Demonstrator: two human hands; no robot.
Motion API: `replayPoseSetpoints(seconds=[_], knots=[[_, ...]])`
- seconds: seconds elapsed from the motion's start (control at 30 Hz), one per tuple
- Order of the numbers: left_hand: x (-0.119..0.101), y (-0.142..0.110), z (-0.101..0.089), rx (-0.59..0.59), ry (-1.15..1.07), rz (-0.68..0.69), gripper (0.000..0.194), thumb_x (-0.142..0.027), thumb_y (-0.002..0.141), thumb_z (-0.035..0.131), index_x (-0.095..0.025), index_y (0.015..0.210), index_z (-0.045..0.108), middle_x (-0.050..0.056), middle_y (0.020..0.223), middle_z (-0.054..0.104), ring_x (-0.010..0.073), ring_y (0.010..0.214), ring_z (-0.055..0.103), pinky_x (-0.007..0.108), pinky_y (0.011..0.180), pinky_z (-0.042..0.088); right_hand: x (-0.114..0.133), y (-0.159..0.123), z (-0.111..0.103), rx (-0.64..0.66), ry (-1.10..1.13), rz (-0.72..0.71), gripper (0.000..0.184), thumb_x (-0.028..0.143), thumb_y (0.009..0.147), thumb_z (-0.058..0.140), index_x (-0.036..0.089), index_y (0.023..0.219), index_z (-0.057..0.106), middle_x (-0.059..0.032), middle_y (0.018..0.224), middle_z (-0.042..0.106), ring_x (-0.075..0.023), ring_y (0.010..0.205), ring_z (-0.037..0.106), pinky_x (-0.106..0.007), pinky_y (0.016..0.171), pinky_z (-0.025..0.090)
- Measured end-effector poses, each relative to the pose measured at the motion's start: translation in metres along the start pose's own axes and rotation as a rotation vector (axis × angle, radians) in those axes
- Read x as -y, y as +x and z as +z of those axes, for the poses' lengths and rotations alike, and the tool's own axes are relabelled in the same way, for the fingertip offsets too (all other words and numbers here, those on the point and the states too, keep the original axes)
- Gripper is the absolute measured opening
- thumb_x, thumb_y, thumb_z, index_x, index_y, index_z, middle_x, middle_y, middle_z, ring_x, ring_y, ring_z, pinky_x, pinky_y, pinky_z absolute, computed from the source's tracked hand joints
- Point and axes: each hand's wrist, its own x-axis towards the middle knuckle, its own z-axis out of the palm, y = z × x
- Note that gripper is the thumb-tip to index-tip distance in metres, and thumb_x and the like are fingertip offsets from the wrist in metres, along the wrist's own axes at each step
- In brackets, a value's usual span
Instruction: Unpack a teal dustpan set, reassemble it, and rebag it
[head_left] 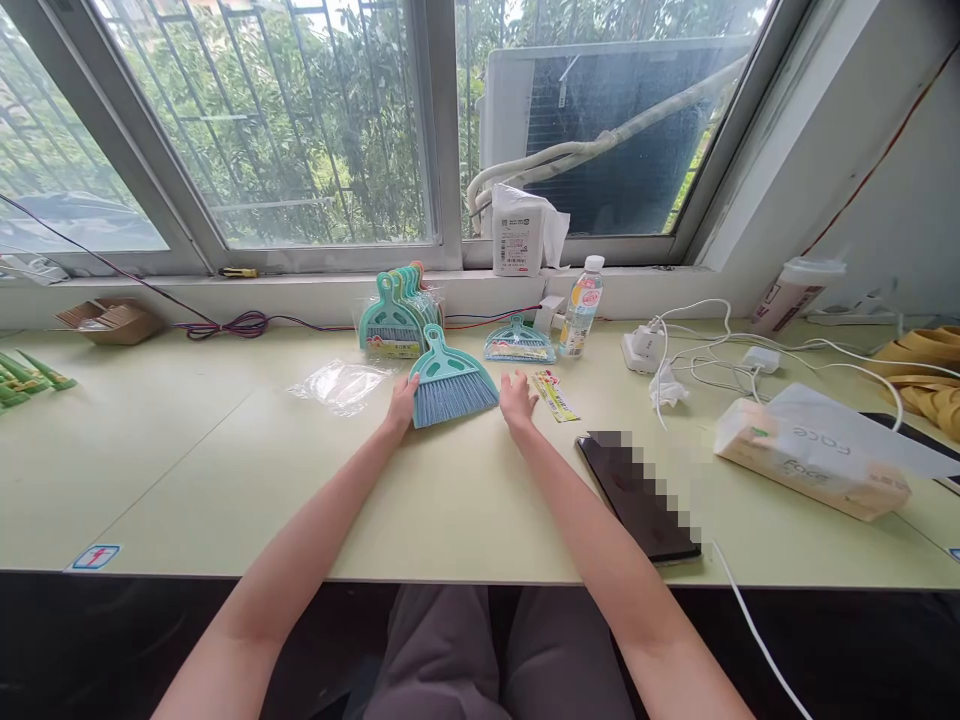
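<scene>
A teal mini broom with its dustpan (450, 385) lies flat on the pale green table (225, 470), handle pointing away from me. My left hand (403, 403) touches its left edge with fingers stretched. My right hand (517, 398) rests open on the table just right of the brush, apart from it. An empty clear plastic bag (341, 384) lies to the left. A stack of packaged teal brooms (396, 315) leans near the window sill. Another packaged broom set (519, 343) lies behind my right hand. A printed paper label (555, 395) lies right of my right hand.
A drink bottle (582, 308), a white charger with cables (645, 348), a tissue pack (814, 455) and a dark phone (637, 495) fill the right side. A cardboard box (109, 320) and green items (26, 375) sit far left. Coloured wires (232, 324) run along the sill.
</scene>
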Motion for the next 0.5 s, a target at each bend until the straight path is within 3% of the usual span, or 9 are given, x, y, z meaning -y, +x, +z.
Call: replayPoseSetpoints(seconds=[0.13,0.2,0.3,0.37,0.43,0.5], knots=[[-0.001,0.002,-0.003,-0.028,0.020,0.000,0.047,-0.049,0.085,0.048,-0.014,0.114,0.062,0.012,0.110,0.067,0.0286,0.104,0.062,0.041,0.091,0.047,-0.010,0.025,-0.029,-0.352,0.031,0.115,0.048,0.030,0.089,0.042,0.011,0.132,0.046,-0.0249,0.147,0.036,-0.0335,0.144,0.017,-0.062,0.111,0.008],[-0.001,0.001,-0.001,-0.027,0.038,0.003,0.045,-0.047,0.086,0.046,-0.014,0.113,0.062,0.012,0.109,0.067,0.0287,0.104,0.061,0.041,0.092,0.046,-0.006,0.024,-0.039,-0.439,0.021,0.021,0.045,0.024,0.090,0.036,0.014,0.133,0.044,-0.0214,0.146,0.039,-0.0319,0.143,0.020,-0.060,0.110,0.016],[-0.004,-0.003,0.004,-0.030,0.059,0.035,0.043,-0.044,0.087,0.046,-0.014,0.112,0.062,0.011,0.112,0.066,0.0288,0.110,0.058,0.041,0.096,0.044,0.011,-0.001,-0.032,-0.333,-0.027,-0.328,0.039,0.021,0.093,0.032,0.019,0.126,0.051,-0.0138,0.135,0.052,-0.0248,0.130,0.040,-0.044,0.105,0.030],[-0.008,-0.009,0.011,0.021,0.051,0.069,0.042,-0.044,0.088,0.046,-0.016,0.116,0.060,0.009,0.117,0.064,0.0282,0.116,0.055,0.039,0.099,0.042,0.023,-0.023,-0.018,-0.109,-0.091,-0.514,0.034,0.026,0.094,0.035,0.020,0.119,0.057,-0.0102,0.127,0.058,-0.0231,0.119,0.047,-0.038,0.100,0.034],[-0.013,-0.019,0.019,0.113,0.050,0.121,0.044,-0.047,0.089,0.046,-0.019,0.121,0.057,0.007,0.120,0.062,0.0271,0.119,0.053,0.038,0.100,0.041,0.032,-0.042,-0.006,0.062,-0.198,-0.607,0.033,0.031,0.096,0.037,0.018,0.115,0.061,-0.0099,0.121,0.061,-0.0243,0.115,0.047,-0.038,0.096,0.034],[-0.017,-0.030,0.028,0.165,0.085,0.190,0.048,-0.054,0.090,0.044,-0.020,0.123,0.055,0.007,0.120,0.062,0.0264,0.119,0.053,0.036,0.100,0.041,0.037,-0.053,0.000,0.060,-0.282,-0.633,0.034,0.032,0.096,0.039,0.015,0.117,0.060,-0.0117,0.121,0.061,-0.0258,0.114,0.045,-0.040,0.096,0.030]])
